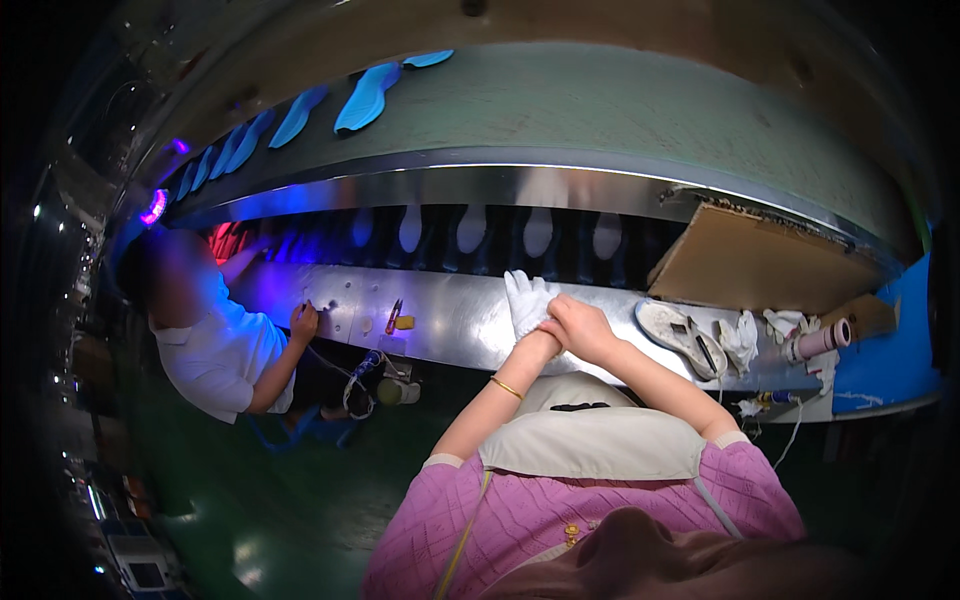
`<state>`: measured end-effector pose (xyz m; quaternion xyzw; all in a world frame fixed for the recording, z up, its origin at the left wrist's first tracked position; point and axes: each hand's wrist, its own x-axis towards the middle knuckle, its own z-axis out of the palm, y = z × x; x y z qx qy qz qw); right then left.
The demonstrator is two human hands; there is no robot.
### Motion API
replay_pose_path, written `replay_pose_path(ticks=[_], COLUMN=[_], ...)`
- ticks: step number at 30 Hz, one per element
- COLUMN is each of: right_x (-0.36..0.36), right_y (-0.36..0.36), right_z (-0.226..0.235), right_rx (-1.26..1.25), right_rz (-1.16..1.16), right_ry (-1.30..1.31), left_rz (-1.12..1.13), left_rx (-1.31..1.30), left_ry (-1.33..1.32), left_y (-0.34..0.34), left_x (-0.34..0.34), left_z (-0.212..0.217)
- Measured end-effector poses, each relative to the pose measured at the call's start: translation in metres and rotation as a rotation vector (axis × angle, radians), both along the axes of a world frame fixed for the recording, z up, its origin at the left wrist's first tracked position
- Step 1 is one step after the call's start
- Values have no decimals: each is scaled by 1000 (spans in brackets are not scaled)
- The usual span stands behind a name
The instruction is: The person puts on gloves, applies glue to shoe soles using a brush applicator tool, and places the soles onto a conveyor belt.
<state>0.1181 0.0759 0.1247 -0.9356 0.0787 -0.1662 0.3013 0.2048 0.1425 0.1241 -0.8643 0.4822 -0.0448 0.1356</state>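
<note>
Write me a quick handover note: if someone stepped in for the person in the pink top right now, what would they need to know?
Left hand: wearing a white fabric glove, raised over the steel bench ledge.
Right hand: bare, its grip closed at the glove's wrist.
Nearby: a pale shoe sole with dark scissors lying on it, and more white gloves, to the right on the ledge.
Done: the left glove looks on.
Left: the right hand is ungloved; the sole lies untouched.
A co-worker in white works to the left.

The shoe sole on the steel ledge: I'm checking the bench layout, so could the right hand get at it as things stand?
Probably yes. The sole lies just right of the right hand on the same ledge, with bare steel between them. But that hand is busy at the white glove on the left hand.
</note>
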Motion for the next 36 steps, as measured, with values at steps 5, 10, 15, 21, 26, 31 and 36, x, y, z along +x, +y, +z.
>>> replay_pose_path(ticks=[5, 10, 15, 21, 26, 31, 36], right_x=[3, -4, -65, -204, -277, -261, -207], right_y=[33, 19, -21, -60, -70, -89, -107], right_z=[33, 41, -42, -176, -229, -221, -152], right_rx=[180, 339, 868, 1588, 1946, 1755, 1146], right_rz=[333, 225, -159, -1245, -1350, -1227, -1302], right_ry=[-77, -78, 68, -429, -1107, -1421, -961], left_rz=[-209, -522, -489, -65, 140, 454, 228], left_rx=[-736, -690, -1026, -630, -684, -643, -664], left_ry=[12, -43, -275, -257, -119, -256, -219], left_y=[22, 13, 39, 50, 16, 10, 46], left_x=[30, 75, 179, 325, 361, 368, 340], left_z=[-39, 101, 180, 188, 169, 171, 181])
